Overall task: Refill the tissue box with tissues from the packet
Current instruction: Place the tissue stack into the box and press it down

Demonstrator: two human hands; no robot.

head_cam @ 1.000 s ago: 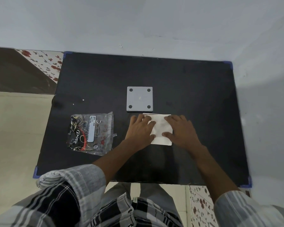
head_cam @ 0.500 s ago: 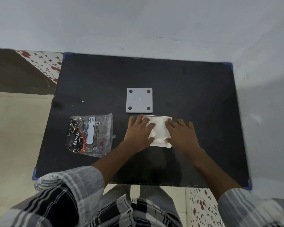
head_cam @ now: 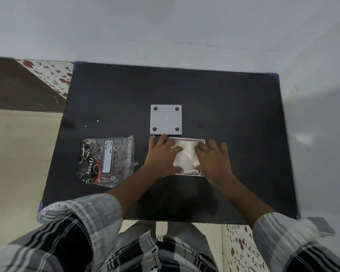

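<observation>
Since earlier, both hands have spread wider: left hand [head_cam: 162, 156] and right hand [head_cam: 214, 159], fingers splayed, press white tissues [head_cam: 185, 156] into the white rectangular tissue box [head_cam: 186, 138], whose rim now shows at centre frame.

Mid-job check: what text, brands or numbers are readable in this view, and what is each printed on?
"Dove": script lettering on the dark side of the tissue packet.
"BIG TISSUES": beside a round logo on the packet's clear side.
White label on the packet: small print, too blurred to read.
Grey lid and tissue box: no text visible.

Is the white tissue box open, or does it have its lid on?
Open. The tissue box shows white tissues inside, and the grey lid lies apart behind it.
</observation>
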